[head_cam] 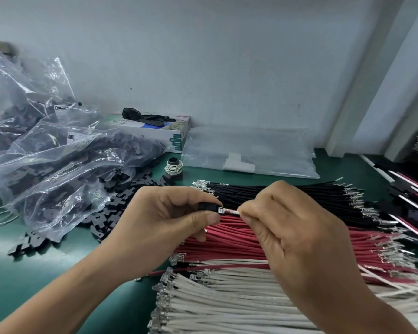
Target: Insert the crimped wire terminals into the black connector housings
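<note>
**Hands bring a white wire to a black housing**

A black housing (209,206) is pinched between thumb and fingers of the left hand (164,220). A white wire (234,211) is gripped just behind its metal terminal (221,209) by the right hand (297,232). The terminal is held level at the mouth of the housing, touching it or nearly so; whether it has entered cannot be told.

The insertion is judged to be only beginning for this piece. Much work is left: black wires (275,194), red wires (239,235) and white wires (227,297) are laid in rows under and beside the hands, and loose housings (121,208) are spilled from a plastic bag (58,150) to the left. At the far right, what may be finished assemblies (408,189) are stacked, though this is unclear. All lies on a green table (34,273).
</note>
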`<state>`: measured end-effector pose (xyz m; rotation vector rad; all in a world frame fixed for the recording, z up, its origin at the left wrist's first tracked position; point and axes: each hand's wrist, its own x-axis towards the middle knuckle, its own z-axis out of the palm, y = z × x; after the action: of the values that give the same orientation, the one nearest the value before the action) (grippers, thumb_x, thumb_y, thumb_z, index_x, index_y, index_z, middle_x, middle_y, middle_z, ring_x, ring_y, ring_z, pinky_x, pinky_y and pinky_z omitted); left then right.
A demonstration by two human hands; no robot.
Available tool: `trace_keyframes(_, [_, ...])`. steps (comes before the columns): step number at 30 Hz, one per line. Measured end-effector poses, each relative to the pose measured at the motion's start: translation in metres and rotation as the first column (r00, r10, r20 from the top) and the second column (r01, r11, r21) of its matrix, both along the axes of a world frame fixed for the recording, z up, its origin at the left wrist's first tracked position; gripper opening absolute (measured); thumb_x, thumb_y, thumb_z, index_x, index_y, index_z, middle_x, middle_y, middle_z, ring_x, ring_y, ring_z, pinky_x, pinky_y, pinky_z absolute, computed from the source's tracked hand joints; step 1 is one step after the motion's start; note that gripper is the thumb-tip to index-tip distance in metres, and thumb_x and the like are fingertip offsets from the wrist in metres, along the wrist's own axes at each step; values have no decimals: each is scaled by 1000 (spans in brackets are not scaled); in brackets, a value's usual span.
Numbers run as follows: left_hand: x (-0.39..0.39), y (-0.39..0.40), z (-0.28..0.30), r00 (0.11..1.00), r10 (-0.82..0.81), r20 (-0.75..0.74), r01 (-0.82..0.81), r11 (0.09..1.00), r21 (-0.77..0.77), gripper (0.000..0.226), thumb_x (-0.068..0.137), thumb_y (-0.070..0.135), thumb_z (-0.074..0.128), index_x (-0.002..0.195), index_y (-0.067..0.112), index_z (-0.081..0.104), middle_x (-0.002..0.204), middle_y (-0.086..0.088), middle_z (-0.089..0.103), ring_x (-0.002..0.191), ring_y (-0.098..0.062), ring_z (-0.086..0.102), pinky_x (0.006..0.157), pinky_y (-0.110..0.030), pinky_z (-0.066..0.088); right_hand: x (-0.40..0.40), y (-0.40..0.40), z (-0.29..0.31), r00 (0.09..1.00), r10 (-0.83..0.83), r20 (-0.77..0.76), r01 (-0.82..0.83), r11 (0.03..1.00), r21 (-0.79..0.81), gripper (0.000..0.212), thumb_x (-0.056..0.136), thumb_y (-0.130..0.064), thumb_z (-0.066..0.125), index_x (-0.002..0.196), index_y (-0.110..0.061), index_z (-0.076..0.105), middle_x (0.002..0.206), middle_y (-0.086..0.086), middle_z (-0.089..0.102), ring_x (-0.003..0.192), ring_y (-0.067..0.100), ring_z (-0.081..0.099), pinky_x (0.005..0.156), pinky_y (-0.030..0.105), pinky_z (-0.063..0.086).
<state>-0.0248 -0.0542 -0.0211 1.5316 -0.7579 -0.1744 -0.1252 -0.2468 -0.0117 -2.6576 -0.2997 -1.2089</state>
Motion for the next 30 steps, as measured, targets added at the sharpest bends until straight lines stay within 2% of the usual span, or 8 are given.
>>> trace_keyframes(4, [0,0,1,1000,2,-28,-2,1000,-23,23,73,20,82,96,20,83,79,-8,77,61,-17,70,63,-24,58,0,0,4,998,33,47,-36,997,61,12,95,-19,65,90,-13,75,86,-4,62,75,16,60,60,32,51])
trace_keyframes(12, [0,2,0,999,-4,43,3,999,39,21,78,16,84,98,23,83,81,-7,77,63,-17,71,65,-24,58,1,0,0,998,14,60,-12,999,-34,5,91,-9,71,87,-11,73,84,-1,60,71,21,58,51,37,50])
trace_keyframes(16, [0,4,1,995,-20,98,12,996,87,20,80,22,82,99,26,83,81,-7,76,64,-18,70,66,-27,60,3,6,0,995,99,10,-99,988,115,8,91,-15,68,85,-12,74,83,-5,60,73,14,57,59,32,50])
trace_keyframes(20, [0,7,4,992,-122,-34,123,992,34,21,79,19,82,100,16,83,79,-19,74,64,-20,68,66,-26,58,2,3,2,972,218,-84,-177,922,344,8,88,-23,69,84,-19,74,83,-13,58,77,11,60,65,25,49])
trace_keyframes(22, [-2,6,5,994,-109,5,109,992,62,20,80,22,84,100,19,83,77,-15,75,63,-19,69,64,-27,59,3,4,3,978,195,-78,-164,942,293,7,88,-22,69,85,-17,74,82,-12,58,75,9,59,63,25,49])
trace_keyframes(26, [-9,3,6,949,34,313,-106,971,214,15,82,30,83,96,35,81,76,2,74,61,-13,68,62,-31,58,4,5,-2,999,38,-21,-39,999,-36,7,87,-4,74,83,-9,71,81,-1,58,70,19,55,53,36,50])
trace_keyframes(28, [-11,2,7,908,76,412,-199,943,265,18,81,30,81,97,38,79,79,10,74,67,-12,68,62,-26,54,3,3,-3,1000,15,-10,-16,996,-89,12,83,0,76,83,-10,69,82,0,57,71,20,54,52,37,49])
trace_keyframes(30, [-13,1,7,901,94,424,-219,941,256,17,81,30,82,96,38,79,78,10,73,66,-10,66,60,-21,51,3,4,-3,999,43,-7,-43,999,-19,7,85,-6,75,83,-11,70,82,-3,57,72,17,55,54,35,49])
